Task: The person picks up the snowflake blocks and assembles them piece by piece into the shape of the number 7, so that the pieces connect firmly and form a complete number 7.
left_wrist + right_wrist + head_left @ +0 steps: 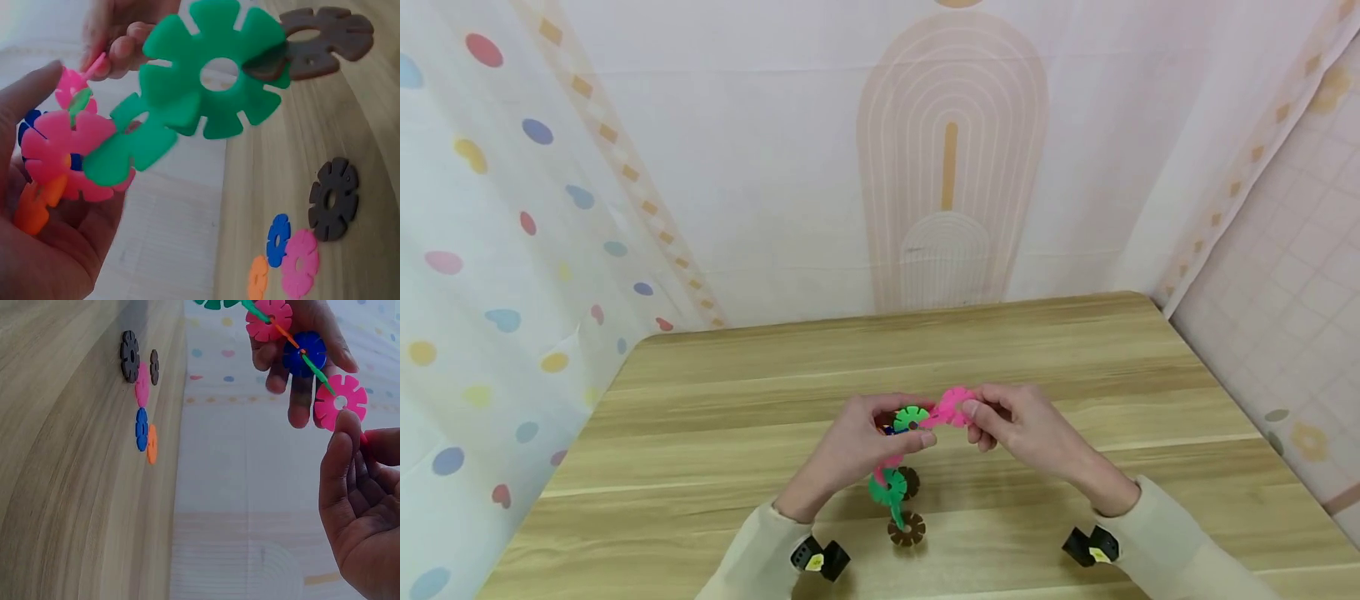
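Here, both hands meet above the middle of the pale wooden counter, sharing one chain of flat plastic snowflake discs slotted edge to edge. The chain mixes colours — pink, green, blue and an orange piece near the palm — each disc round with a centre hole and notched petals. The left hand has its fingers curled around the cluster at the chain's left end, thumb on top. The right hand pinches the pink notched plastic disc at the chain's right end between thumb and fingertips, the other fingers loosely bent. Between the hands the chain runs roughly side to side, its discs turned at alternating angles; from the left hand a tail of pink, green and brown discs hangs down towards the counter, ending just over a loose brown snowflake disc lying flat near the person's edge. In the left wrist view, more loose discs lie on the counter — brown, blue, pink and orange, close together.
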